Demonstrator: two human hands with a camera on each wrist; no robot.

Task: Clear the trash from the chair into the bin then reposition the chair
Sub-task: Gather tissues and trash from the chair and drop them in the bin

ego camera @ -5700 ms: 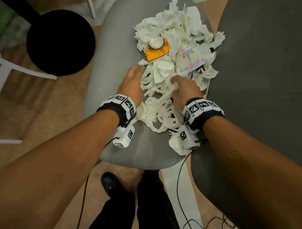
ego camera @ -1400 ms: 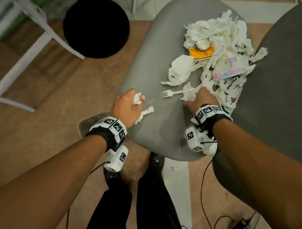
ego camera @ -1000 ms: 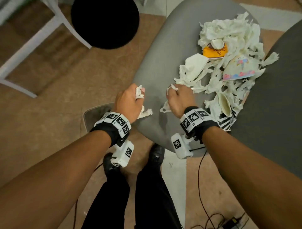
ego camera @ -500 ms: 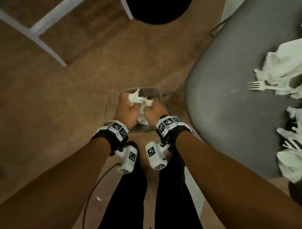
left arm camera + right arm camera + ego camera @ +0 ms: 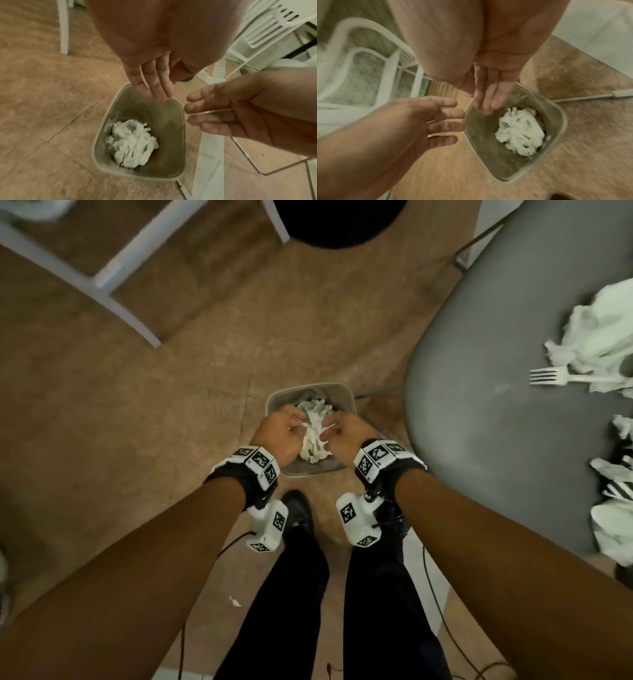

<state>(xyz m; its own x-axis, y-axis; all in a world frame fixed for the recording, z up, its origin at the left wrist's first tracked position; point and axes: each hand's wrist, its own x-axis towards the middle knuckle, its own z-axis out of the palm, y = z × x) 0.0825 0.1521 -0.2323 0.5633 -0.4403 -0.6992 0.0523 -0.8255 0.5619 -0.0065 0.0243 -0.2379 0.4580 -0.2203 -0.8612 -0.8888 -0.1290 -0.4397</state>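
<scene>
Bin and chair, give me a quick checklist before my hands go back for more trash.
1. Left hand empty, fingers straight: ok.
2. Right hand empty, fingers straight: ok.
3. White shredded paper wad lies inside the small grey plastic bin: ok.
4. Bin has room for more: ok, its walls show above the wad.
5. Grey padded chair seat cleared: not ok; the white plastic fork and crumpled white tissue pile remain on it.
6. Brown floor free of strays: not ok, a small white scrap lies by the legs.
</scene>
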